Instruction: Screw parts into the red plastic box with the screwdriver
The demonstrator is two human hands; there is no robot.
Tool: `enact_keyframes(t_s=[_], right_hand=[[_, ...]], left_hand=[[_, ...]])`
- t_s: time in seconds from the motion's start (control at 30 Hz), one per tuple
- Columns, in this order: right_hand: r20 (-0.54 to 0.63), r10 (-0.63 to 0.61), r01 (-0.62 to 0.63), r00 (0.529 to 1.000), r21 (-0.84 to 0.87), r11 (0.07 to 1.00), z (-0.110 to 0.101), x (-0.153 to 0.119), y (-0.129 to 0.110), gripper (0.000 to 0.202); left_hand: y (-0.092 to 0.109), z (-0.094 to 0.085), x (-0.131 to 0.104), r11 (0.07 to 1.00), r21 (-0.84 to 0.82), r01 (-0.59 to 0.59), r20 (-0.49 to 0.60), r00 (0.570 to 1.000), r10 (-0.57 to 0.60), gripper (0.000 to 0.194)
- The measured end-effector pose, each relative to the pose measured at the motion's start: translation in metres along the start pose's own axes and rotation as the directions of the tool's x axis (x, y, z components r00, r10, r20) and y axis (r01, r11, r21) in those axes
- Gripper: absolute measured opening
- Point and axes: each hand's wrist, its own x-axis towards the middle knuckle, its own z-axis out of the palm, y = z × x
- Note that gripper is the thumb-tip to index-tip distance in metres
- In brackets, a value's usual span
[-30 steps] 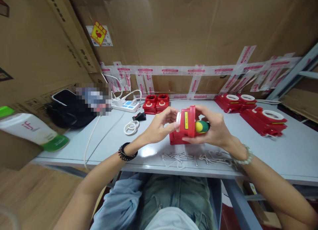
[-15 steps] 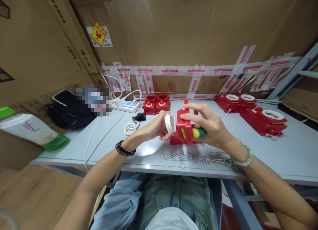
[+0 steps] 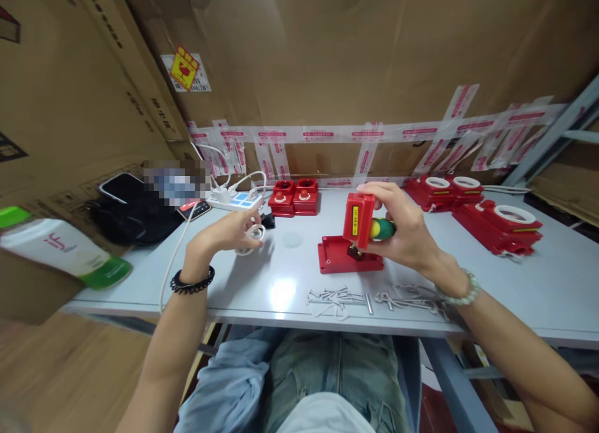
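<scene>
My left hand (image 3: 229, 230) is at the left of the work area, its fingers and thumb closed round a white ring (image 3: 256, 233); part of the ring is hidden by the fingers. My right hand (image 3: 397, 224) grips a red housing (image 3: 359, 221) with a yellow label, tilted up above the table. A screwdriver with a green and yellow handle (image 3: 382, 229) is tucked in the same hand. Below it lies a red base plate (image 3: 332, 258) with a small black part (image 3: 355, 252) in it.
Loose screws (image 3: 339, 294) and chains (image 3: 407, 301) lie along the front edge. Two small red units (image 3: 294, 199) stand at the back beside a power strip (image 3: 236, 200). More red housings (image 3: 498, 227) are on the right. A bottle (image 3: 65, 246) lies at far left.
My left hand has moved left from the red housing to the white rings. My right hand has lifted and tilted the housing, uncovering the base plate. The white round cap is no longer visible.
</scene>
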Motion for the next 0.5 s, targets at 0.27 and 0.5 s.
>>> enact_keyframes(t_s=[0.27,0.5], right_hand=[[0.004,-0.013,0.013,1.0,-0.001,1.0,0.001,0.0,0.001,0.071],[0.016,0.001,-0.001,1.0,0.007,1.0,-0.001,0.0,0.0,0.071]], left_hand=[[-0.021,0.005,0.005,0.963,0.232,0.138,-0.01,0.99,-0.14,0.051],[-0.012,0.009,0.006,0.966,0.236,0.101,0.016,0.994,-0.108,0.043]])
